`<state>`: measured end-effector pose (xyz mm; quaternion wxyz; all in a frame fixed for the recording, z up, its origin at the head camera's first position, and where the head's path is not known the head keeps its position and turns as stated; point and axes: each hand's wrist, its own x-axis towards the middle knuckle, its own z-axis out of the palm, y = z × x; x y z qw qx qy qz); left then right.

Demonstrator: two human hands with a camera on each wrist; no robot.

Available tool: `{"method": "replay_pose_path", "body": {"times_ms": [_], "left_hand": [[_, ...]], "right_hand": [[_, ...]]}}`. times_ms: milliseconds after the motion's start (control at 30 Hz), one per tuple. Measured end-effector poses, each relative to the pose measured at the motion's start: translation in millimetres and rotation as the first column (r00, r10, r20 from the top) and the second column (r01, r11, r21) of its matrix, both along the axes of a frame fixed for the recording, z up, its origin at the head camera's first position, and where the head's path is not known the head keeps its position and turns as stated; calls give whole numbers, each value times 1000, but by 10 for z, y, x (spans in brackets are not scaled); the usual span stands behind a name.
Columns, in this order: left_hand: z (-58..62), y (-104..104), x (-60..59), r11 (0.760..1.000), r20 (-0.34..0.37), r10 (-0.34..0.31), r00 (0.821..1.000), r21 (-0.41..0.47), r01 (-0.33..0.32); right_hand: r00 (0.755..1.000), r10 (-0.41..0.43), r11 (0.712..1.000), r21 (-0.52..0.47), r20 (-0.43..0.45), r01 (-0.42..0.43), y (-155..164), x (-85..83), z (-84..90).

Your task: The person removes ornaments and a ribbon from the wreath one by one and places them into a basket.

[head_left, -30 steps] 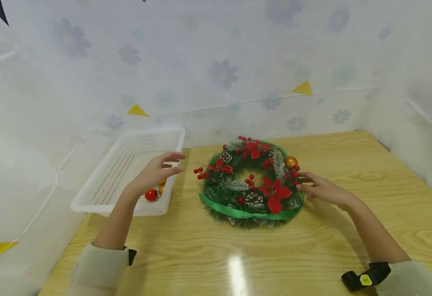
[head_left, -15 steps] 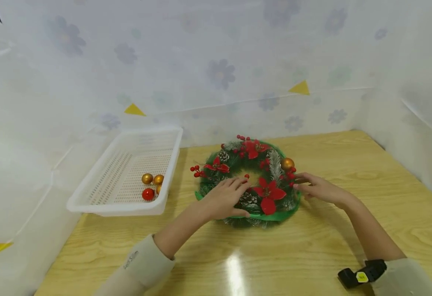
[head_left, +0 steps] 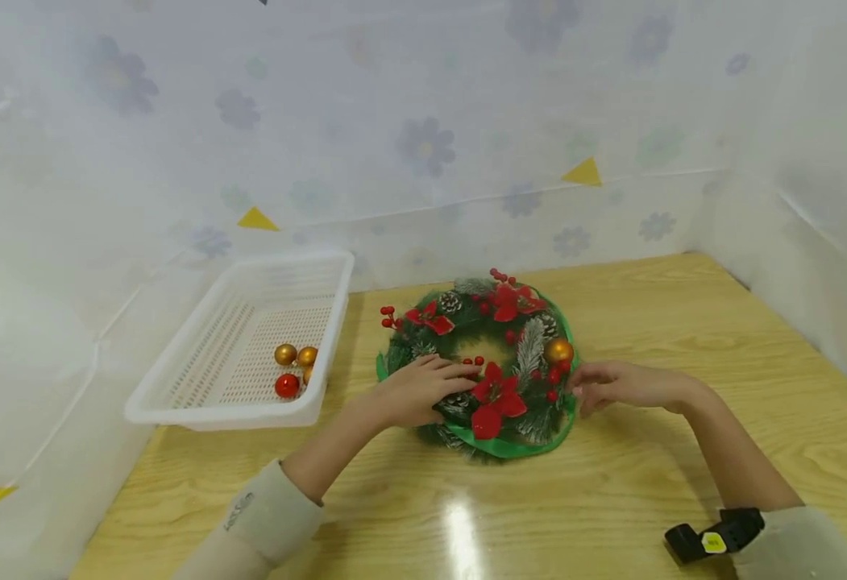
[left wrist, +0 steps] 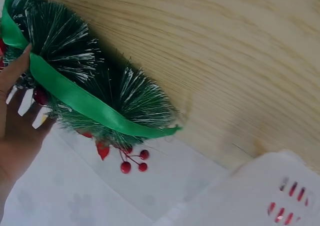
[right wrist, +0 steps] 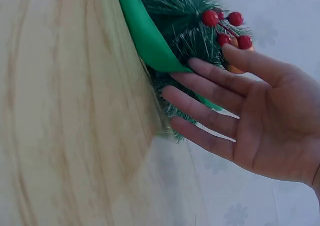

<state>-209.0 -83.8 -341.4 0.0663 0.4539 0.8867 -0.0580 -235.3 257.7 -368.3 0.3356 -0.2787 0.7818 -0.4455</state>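
A green Christmas wreath lies on the table, dressed with red poinsettias, pine cones, red berries and one gold ball. Green ribbon runs around its outer side. My left hand grips the wreath's near left part. In the left wrist view its thumb lies at the ribbon, with the fingers on the other side of the greenery. At the wreath's right side is my right hand, fingers extended, fingertips at the ribbon edge and greenery below the berries.
To the left stands a white plastic basket with slotted walls. In it are a red ball and several gold balls. A flower-patterned white sheet hangs behind the wooden table.
My left hand has come from above the basket's edge onto the wreath. The wreath has turned clockwise, its gold ball shifting nearer. My right hand stays at the right side.
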Motion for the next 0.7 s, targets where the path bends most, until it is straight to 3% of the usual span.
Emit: {"method": "replay_pose_path", "body": {"times_ms": [200,333,467,533,600,700], "left_hand": [[-10,-164,-105,993,69,-73,995,100,66],[-18,-234,-175,987,114,-85,990,149,67],[22,-278,-204,984,187,-58,981,175,24],[75,-283,-197,977,262,-22,965,211,-34],[142,-269,-173,958,347,31,937,258,-127],[231,-177,-102,898,439,106,892,344,-276]], "right_hand": [[982,162,986,-47,96,-159,-28,45,10],[979,187,982,-54,87,-182,16,27,25],[997,75,994,-76,-25,-77,97,-6,67],[994,-23,995,-95,-108,13,126,-17,91],[972,-128,986,-128,-199,104,139,-29,109],[905,-256,965,-151,-340,217,120,-51,123]]}}
